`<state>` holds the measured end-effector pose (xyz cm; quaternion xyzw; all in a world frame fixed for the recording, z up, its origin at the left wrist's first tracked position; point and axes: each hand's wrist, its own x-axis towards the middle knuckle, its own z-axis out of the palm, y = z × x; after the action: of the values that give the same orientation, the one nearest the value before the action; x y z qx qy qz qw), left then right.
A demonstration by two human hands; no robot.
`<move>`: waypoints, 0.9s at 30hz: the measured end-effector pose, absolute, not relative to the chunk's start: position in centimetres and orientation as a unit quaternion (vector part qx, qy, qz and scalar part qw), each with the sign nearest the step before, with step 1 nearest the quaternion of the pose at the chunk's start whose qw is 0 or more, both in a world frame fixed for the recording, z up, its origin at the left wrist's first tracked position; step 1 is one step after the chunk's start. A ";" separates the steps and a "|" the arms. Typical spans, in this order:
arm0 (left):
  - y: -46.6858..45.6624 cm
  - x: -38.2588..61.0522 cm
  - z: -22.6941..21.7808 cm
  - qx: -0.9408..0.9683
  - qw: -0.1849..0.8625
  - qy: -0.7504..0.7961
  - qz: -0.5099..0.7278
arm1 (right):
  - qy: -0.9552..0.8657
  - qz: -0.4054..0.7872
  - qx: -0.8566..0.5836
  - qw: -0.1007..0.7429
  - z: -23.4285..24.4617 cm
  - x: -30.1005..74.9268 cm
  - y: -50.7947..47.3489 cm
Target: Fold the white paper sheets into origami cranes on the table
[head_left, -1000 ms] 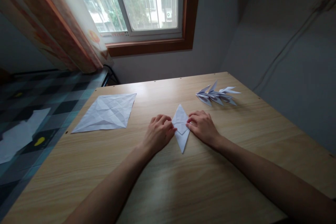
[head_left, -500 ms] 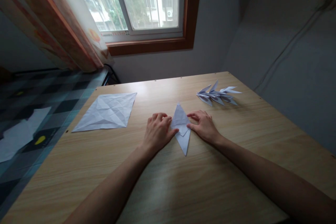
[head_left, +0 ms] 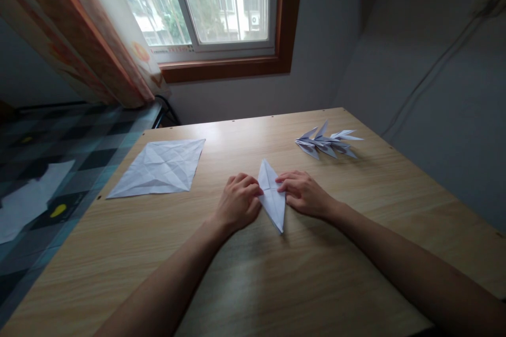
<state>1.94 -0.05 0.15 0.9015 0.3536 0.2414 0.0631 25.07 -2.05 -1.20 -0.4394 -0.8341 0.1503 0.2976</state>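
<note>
A white folded paper diamond (head_left: 272,196) lies on the wooden table (head_left: 276,284) between my hands. My left hand (head_left: 237,204) rests with fingers curled, its fingertips pressing the diamond's left corner. My right hand (head_left: 303,193) has its fingers held together and presses the right side of the diamond near its middle. The diamond's far tip points away from me and slightly left.
A creased, unfolded square sheet of white paper (head_left: 158,168) lies at the left of the table. A pile of folded paper pieces (head_left: 327,143) sits at the far right. Behind are a window (head_left: 213,5), a curtain (head_left: 90,37), and a checked bed cover (head_left: 43,168) to the left.
The diamond has become narrower and turned slightly, as its right side was folded over toward the middle. Both hands shifted a little closer together over it.
</note>
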 end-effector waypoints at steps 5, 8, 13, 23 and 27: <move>-1.1 2.5 1.2 0.912 0.024 0.360 0.197 | -0.884 0.088 -0.411 0.205 0.2 25.4 -3.1; -1.7 2.8 1.5 0.916 0.016 0.367 0.162 | -0.895 0.039 -0.417 0.151 1.2 24.8 -4.2; -1.8 2.7 1.5 0.916 0.033 0.384 0.112 | -0.904 0.020 -0.408 0.130 1.9 23.9 -5.0; 0.6 0.9 0.2 0.938 0.118 0.324 0.044 | -0.873 0.097 -0.334 0.341 -1.1 22.9 -4.0; 0.7 0.9 0.4 0.942 0.129 0.308 0.027 | -0.853 0.108 -0.420 0.290 -2.5 22.6 -3.7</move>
<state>0.91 0.71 0.45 0.9424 0.3077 0.0269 0.1286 22.60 -3.65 -2.53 -0.4198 -0.8532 0.1082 0.2900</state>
